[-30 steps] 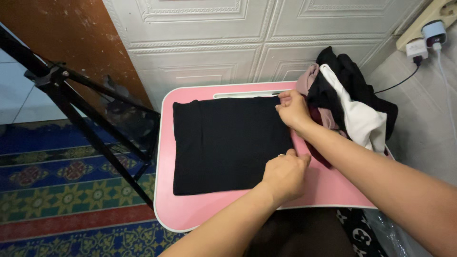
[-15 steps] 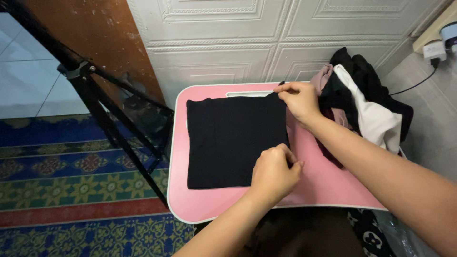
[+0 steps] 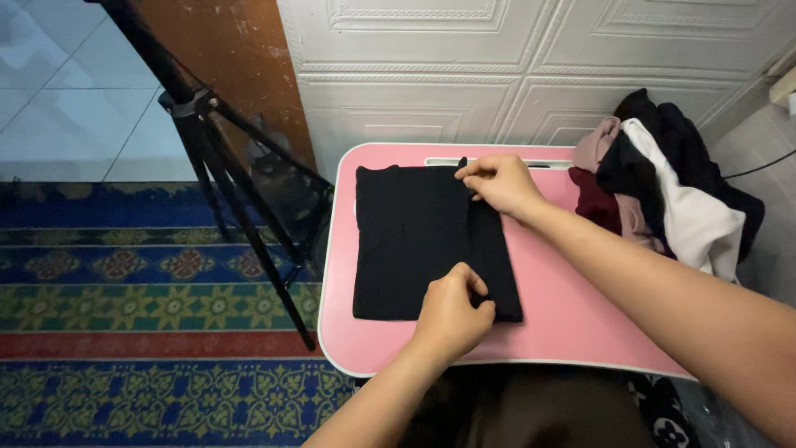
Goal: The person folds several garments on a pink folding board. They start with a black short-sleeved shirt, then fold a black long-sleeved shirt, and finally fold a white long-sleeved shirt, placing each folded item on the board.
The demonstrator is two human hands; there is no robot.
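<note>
A black folded garment (image 3: 410,241) lies flat on a small pink table (image 3: 564,307). My left hand (image 3: 452,314) pinches the garment's near edge, a fold of cloth lifted between its fingers. At the far edge, my right hand (image 3: 495,184) grips the same raised fold. The right part of the cloth is doubled over toward the left between both hands.
A heap of black, white, maroon and dusty-pink clothes (image 3: 663,187) sits at the table's back right. A black tripod (image 3: 220,166) stands left of the table. A patterned carpet (image 3: 149,332) covers the floor; white moulded panels (image 3: 497,66) rise behind.
Both hands have lifted the garment's right edge and carried it leftward, making the cloth narrower. The camera view has shifted, so the table appears further right.
</note>
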